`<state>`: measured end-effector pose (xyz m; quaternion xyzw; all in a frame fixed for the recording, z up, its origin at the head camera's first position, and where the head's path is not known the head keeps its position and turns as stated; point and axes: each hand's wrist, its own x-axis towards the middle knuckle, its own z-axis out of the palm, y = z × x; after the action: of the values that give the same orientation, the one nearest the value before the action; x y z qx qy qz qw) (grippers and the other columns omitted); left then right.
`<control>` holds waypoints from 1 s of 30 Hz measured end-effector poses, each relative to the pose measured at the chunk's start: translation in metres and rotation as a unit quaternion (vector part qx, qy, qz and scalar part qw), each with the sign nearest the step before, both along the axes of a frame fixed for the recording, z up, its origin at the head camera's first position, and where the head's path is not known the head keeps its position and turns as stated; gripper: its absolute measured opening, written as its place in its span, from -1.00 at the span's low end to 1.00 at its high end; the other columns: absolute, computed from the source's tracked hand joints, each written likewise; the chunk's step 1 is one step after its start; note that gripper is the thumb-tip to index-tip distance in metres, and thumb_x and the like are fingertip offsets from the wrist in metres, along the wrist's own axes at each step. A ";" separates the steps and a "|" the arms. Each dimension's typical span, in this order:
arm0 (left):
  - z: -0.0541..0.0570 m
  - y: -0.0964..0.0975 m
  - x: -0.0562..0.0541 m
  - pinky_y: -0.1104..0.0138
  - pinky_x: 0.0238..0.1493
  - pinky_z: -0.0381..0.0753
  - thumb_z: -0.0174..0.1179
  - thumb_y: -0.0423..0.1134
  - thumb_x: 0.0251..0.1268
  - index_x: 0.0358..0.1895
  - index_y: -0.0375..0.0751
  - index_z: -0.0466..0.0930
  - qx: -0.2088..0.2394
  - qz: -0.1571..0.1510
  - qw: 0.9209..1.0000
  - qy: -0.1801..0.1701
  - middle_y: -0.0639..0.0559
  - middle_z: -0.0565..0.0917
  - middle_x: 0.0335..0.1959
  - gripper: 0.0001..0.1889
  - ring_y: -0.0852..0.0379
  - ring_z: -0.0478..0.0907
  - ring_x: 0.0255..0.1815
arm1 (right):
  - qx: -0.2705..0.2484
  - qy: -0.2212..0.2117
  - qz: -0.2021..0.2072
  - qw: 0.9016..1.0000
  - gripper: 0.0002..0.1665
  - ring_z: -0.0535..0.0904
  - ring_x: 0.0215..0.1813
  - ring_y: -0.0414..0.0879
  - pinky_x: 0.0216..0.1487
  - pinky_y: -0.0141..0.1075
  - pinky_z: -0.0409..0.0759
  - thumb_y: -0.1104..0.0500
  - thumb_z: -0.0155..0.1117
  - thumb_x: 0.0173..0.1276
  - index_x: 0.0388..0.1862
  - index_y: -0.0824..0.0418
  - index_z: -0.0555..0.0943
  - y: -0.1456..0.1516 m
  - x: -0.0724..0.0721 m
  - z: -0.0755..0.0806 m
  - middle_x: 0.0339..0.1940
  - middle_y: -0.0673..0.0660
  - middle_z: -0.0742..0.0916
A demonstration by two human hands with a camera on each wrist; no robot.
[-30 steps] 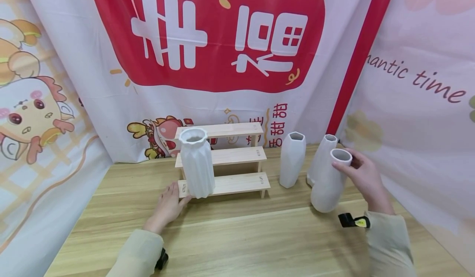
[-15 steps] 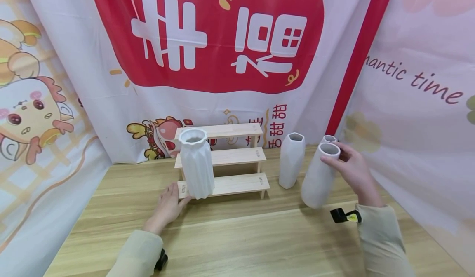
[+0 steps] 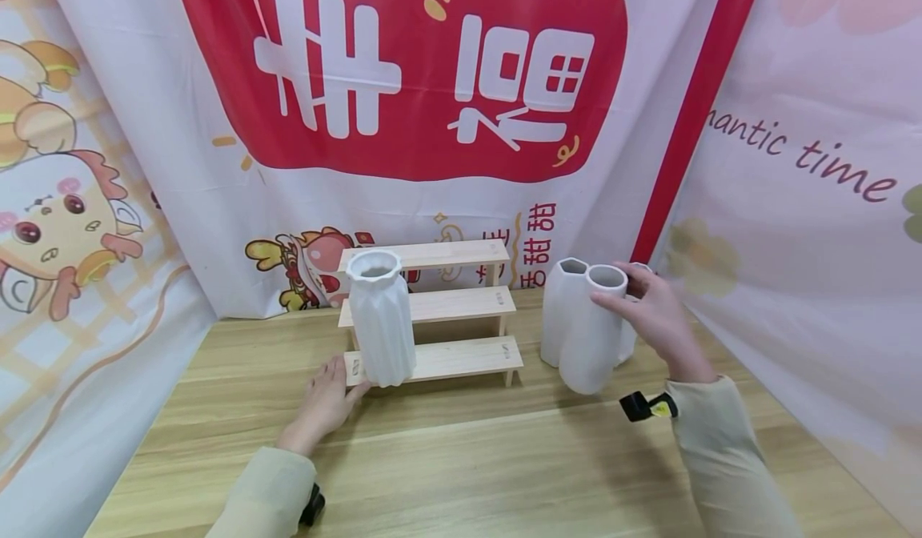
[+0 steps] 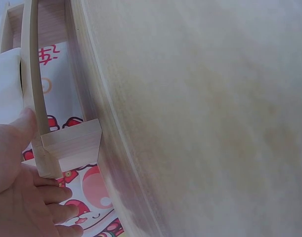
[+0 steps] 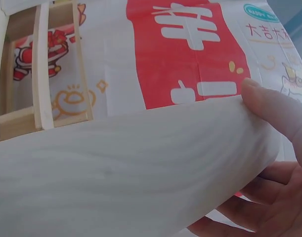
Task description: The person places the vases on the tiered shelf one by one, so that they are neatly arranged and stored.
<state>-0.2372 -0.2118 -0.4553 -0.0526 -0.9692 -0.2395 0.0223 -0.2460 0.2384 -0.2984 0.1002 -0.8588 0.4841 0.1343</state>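
Observation:
My right hand [image 3: 659, 322] holds a smooth white round-mouthed vase [image 3: 592, 338] near its rim, thumb in front and fingers behind. The vase tilts slightly, its base toward me; it fills the lower part of the right wrist view. Behind it to the left stands a faceted white vase [image 3: 556, 314]. Another white vase [image 3: 627, 342] is mostly hidden behind the held one and my hand. My left hand [image 3: 324, 402] grips the left end of the bottom step of a three-step wooden stand [image 3: 468, 358]. A ribbed white vase [image 3: 386, 322] stands upright on that step.
Everything is on a wood-grain table [image 3: 461, 466]. A white cloth backdrop with a red printed panel [image 3: 432, 154] hangs behind the stand. Printed cloths also border the left and right sides.
My right hand has moved left with the smooth vase, from in front of the rear vase to partly in front of the faceted one. My left hand stays on the stand.

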 end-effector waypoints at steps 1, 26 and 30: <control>0.000 0.000 0.000 -0.20 0.26 -0.15 -0.10 0.08 0.39 0.31 -0.70 -0.19 -0.001 -0.001 1.000 0.001 -0.60 -0.03 0.30 -0.14 -0.49 -0.14 0.31 | 0.000 -0.001 0.002 1.000 -0.32 0.45 0.05 0.11 0.00 0.04 0.48 -0.06 0.35 0.16 0.17 0.28 0.44 -0.002 -0.001 0.001 0.02 0.24 0.52; 0.000 -0.002 -0.003 -0.20 0.26 -0.14 -0.09 0.01 0.41 0.32 -0.67 -0.21 -0.010 0.003 1.000 -0.010 -0.58 -0.05 0.32 -0.18 -0.47 -0.15 0.32 | -0.038 0.004 0.025 0.999 -0.24 0.48 0.05 0.05 0.04 0.02 0.46 -0.10 0.40 0.08 0.20 0.23 0.44 -0.049 -0.017 0.009 0.05 0.18 0.59; 0.000 -0.001 -0.002 -0.20 0.26 -0.14 -0.09 0.01 0.41 0.32 -0.68 -0.22 -0.011 0.003 1.000 -0.011 -0.58 -0.06 0.31 -0.18 -0.47 -0.15 0.32 | -0.046 0.018 0.034 0.998 -0.28 0.51 0.02 0.03 0.00 -0.02 0.49 -0.04 0.43 0.08 0.18 0.23 0.46 -0.056 -0.020 0.009 0.01 0.17 0.61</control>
<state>-0.2397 -0.2130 -0.4549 -0.0473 -0.9721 -0.2294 0.0122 -0.2661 0.1828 -0.2893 0.1316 -0.8290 0.5258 0.1376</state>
